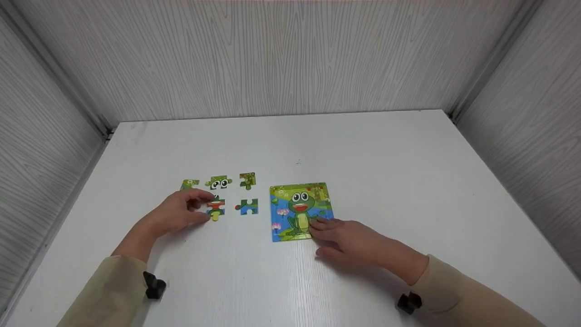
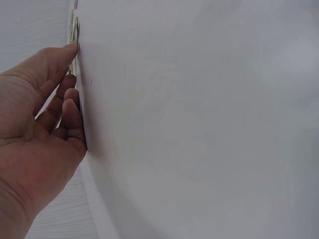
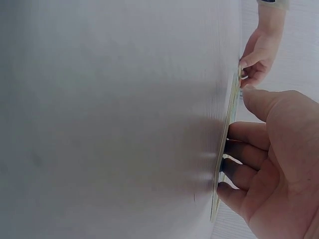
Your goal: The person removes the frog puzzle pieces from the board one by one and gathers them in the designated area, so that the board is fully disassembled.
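My left hand is at the loose puzzle piece with the frog's red mouth. Thumb and forefinger are bent around its top and bottom edges and pinch it; it appears to lie on the table. In the left wrist view the pieces show only edge-on beside the thumb. A square puzzle board with a frog picture lies flat to the right. The fingers of my right hand rest, fairly straight, on its lower right part, while the thumb stays off it, near the tabletop.
Around the left hand lie other pieces: one with the frog's eyes, a tree piece, a blue-green piece and a green piece partly hidden by the hand. Grained panels wall in the white table.
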Demonstrator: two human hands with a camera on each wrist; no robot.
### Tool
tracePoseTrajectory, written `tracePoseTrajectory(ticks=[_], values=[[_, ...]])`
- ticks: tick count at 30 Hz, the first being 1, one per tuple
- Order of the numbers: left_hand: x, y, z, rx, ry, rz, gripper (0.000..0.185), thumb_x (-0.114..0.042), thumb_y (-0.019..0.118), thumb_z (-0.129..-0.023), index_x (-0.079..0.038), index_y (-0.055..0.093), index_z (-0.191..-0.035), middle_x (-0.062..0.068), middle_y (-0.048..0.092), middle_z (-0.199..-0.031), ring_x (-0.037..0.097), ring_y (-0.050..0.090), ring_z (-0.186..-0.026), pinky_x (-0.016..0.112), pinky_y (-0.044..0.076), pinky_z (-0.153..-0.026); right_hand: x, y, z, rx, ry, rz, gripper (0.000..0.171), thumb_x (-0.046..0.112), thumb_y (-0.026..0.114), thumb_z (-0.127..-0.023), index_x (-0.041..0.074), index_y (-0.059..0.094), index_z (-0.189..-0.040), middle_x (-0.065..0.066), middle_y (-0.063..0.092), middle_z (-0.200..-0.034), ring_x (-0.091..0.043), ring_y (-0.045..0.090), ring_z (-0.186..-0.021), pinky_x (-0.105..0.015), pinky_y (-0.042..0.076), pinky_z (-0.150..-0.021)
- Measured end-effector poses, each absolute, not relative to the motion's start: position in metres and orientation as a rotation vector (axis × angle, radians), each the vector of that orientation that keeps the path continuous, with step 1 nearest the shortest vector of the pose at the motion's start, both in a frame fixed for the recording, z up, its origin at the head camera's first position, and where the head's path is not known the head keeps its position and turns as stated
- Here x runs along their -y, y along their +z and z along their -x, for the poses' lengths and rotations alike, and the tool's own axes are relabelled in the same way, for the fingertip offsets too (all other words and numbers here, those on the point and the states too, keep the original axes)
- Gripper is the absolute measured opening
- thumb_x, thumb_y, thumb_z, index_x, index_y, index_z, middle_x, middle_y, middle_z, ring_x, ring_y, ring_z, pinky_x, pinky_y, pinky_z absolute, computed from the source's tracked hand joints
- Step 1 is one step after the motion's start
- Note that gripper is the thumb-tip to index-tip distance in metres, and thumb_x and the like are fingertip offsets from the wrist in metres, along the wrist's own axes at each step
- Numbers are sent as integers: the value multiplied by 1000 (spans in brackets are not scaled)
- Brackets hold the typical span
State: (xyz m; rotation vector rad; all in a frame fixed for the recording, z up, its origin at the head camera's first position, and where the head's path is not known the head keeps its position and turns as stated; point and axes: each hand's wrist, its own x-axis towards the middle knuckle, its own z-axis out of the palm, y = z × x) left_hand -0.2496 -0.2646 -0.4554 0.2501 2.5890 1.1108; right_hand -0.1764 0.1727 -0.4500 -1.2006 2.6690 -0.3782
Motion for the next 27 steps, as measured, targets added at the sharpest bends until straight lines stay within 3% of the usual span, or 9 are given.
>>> tracePoseTrajectory(ticks=[27], values=[[265,-457,250,-2573,1098,-209,51,-25,77,-83,-26,58,-131,4,51,-124,27,42,-111,40,39,-95,-173,-451,176,-2662,-386,1193,57,47,49,-100,15,43,-147,-1,36,-153,-21,30,-142,-44,33,-109]])
